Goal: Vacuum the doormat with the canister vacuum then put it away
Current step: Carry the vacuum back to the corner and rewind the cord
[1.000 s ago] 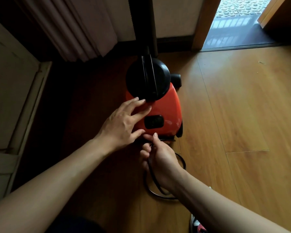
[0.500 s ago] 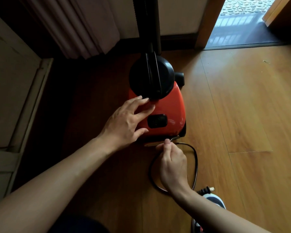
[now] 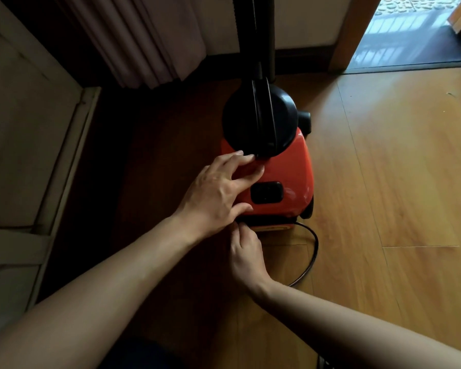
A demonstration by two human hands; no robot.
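The red canister vacuum (image 3: 290, 169) stands on the wooden floor, with a round black top (image 3: 240, 121) and a black tube (image 3: 256, 35) rising behind it. My left hand (image 3: 218, 193) rests flat on the red body, fingers straight, beside the black switch panel (image 3: 266, 193). At the vacuum's rear lower edge, my right hand (image 3: 246, 251) has its fingers curled around the black power cord (image 3: 314, 251). The cord loops out to the right and back under my wrist. Its plug is hidden.
A pleated curtain (image 3: 144, 41) hangs at the back left. A pale cabinet panel (image 3: 24, 129) stands on the left. An open doorway (image 3: 410, 43) with a dark surface on its floor is at the top right. Wooden floor (image 3: 397, 169) stretches to the right.
My right hand has moved up and left to the vacuum's rear edge, and the cord loop has shrunk. The plug seen earlier is out of sight. My left hand has stayed on the body.
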